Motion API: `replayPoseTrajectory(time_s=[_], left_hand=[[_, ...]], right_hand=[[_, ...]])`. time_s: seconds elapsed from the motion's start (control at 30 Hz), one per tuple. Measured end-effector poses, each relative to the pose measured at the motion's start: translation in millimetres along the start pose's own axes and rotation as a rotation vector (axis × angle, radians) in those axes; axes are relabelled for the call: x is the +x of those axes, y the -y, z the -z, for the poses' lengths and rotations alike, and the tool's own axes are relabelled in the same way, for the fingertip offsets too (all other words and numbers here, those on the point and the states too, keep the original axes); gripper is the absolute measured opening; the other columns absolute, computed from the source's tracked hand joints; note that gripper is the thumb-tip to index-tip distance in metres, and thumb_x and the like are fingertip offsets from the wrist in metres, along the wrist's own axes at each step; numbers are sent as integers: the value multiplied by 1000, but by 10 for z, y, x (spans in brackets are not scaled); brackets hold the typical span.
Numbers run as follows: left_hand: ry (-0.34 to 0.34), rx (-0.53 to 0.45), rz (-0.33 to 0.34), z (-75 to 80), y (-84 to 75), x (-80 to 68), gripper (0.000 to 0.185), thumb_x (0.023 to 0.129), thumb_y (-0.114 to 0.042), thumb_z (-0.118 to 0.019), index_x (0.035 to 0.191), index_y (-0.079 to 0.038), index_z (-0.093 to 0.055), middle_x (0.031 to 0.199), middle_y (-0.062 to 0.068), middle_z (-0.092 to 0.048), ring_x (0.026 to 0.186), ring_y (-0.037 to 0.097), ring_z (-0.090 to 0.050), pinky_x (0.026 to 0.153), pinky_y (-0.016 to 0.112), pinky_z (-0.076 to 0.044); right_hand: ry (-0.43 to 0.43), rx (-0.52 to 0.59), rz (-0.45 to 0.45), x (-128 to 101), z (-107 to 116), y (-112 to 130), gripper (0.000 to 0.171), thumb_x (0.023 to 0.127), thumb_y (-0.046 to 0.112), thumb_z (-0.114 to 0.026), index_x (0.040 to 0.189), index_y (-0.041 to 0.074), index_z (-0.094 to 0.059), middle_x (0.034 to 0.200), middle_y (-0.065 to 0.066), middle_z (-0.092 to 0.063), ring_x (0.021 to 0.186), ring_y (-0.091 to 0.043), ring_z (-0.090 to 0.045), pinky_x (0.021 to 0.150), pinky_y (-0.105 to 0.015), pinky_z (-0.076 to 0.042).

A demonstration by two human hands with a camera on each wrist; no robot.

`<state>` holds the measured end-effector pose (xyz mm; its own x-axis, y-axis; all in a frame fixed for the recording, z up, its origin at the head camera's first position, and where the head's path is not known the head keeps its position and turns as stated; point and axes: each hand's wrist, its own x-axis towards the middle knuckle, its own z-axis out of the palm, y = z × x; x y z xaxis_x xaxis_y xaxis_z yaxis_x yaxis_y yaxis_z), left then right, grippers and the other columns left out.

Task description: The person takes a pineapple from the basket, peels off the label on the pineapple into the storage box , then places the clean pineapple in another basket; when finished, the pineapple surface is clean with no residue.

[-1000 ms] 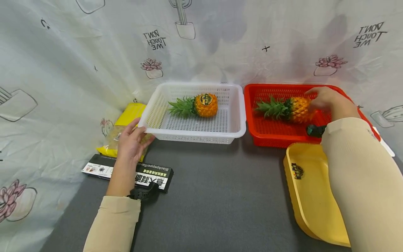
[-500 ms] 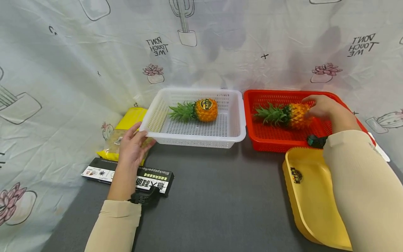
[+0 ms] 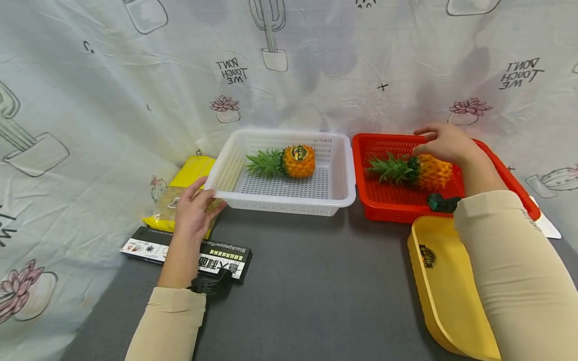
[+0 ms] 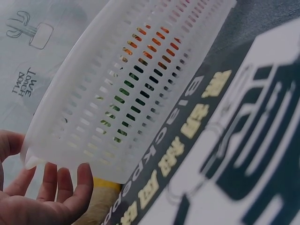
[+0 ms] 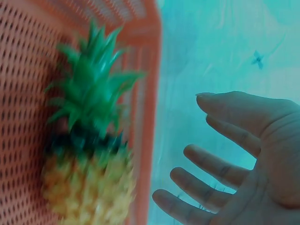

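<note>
Pineapple lies on its side in the red basket, leaves toward the white basket. The right hand hovers just above the fruit, its grip released, fingers spread and apart from it. The left hand rests with relaxed fingers against the white basket's near left corner, where a second pineapple lies.

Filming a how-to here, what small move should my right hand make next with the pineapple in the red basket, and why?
Probably lift the right hand up and clear: it hovers open above the pineapple, which lies on its side in the red basket, fingers spread and not gripping it.
</note>
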<state>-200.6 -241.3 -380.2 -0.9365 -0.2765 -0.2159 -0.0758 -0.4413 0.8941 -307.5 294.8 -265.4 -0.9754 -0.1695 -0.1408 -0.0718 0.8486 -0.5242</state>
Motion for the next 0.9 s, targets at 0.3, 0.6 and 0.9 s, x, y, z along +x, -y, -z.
replayPoseTrajectory(time_s=[0.3,0.6,0.9], left_hand=[[-26,-13,-14,-15,28,8,57,101,-2,-60,154,-20,-50,133,0,-54,115,18,-61,91,34,-60],[-30,-8,-22,-53,39,5,53,101,-2,-60,151,-20,-54,136,2,-53,120,21,-59,93,35,-60],[-54,-17,-18,-31,67,28,52,102,-3,-60,150,-22,-54,134,0,-54,121,21,-58,90,34,-60]], right_hand=[[12,71,20,108,-133,448,66,103,37,-58,159,8,-39,158,-31,-40,138,-51,-41,110,-67,-39],[19,160,67,212,-274,755,64,103,37,-57,159,10,-40,157,-25,-45,138,-45,-45,111,-62,-42],[44,325,63,340,-560,1088,62,101,33,-63,157,13,-44,158,-19,-47,139,-41,-50,112,-58,-45]])
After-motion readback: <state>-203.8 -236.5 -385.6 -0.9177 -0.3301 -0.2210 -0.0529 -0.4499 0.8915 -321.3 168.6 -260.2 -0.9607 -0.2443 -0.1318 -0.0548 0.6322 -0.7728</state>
